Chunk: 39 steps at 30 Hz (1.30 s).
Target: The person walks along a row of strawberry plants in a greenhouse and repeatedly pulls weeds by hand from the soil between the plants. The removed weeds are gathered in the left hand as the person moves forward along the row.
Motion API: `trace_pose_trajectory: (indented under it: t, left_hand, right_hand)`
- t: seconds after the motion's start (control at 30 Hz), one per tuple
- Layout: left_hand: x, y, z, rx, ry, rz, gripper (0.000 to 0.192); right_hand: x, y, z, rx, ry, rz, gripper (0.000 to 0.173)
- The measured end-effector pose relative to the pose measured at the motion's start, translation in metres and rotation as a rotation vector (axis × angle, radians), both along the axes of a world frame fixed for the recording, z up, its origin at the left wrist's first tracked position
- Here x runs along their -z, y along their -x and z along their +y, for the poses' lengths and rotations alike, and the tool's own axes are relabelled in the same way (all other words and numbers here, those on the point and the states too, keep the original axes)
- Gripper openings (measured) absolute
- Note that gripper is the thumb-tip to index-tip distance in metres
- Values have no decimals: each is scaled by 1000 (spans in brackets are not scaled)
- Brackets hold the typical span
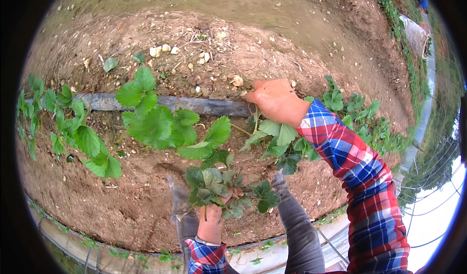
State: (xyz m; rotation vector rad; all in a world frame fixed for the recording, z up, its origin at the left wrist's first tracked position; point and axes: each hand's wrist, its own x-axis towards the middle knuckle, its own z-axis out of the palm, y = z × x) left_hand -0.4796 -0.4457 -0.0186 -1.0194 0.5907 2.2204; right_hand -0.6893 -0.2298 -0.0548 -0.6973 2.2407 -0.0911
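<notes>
My left hand (213, 215) is closed around a bunch of strawberry seedlings (211, 184), low in the view and between my legs. Leaves cover most of its fingers. Farther up, my right hand (275, 100) bends down to the soil at the far side of a dark drip-irrigation hose (215, 106). Its fingertips are hidden, so I cannot see whether they hold anything. Just below the right wrist lies a strawberry plant (282, 133), its stems running up towards that hand. Another leafy strawberry plant (149, 124) hangs over the hose to the left.
Brown soil of the raised bed (127, 208) carries pale stones (155, 51). More strawberry plants stand at the left (84, 135) and right (359, 117). A whitish sack (415, 35) lies at the upper right, near a partly visible person (421, 0). My trousered legs (301, 226) straddle the lower middle.
</notes>
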Motion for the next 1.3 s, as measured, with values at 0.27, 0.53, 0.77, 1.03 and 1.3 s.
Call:
trace_pose_trajectory:
  t: [0.27, 0.53, 0.77, 1.03, 1.3]
  left_hand:
    - [-3, 6, -4, -44, 32, -98, 16]
    - [-7, 12, -5, -26, 60, -139, 18]
    - [-6, 11, -6, -38, 47, -99, 20]
    - [-5, 9, -5, -61, -3, -68, 20]
    - [-9, 11, -2, -76, 31, -58, 22]
  right_hand:
    - [8, 13, 6, 231, 221, -176, 26]
    - [4, 12, 3, -3, 106, -140, 22]
    - [9, -1, -7, -108, 110, 132, 10]
    - [15, -15, -5, -4, 126, 127, 22]
    - [16, -9, -9, 93, 96, -5, 24]
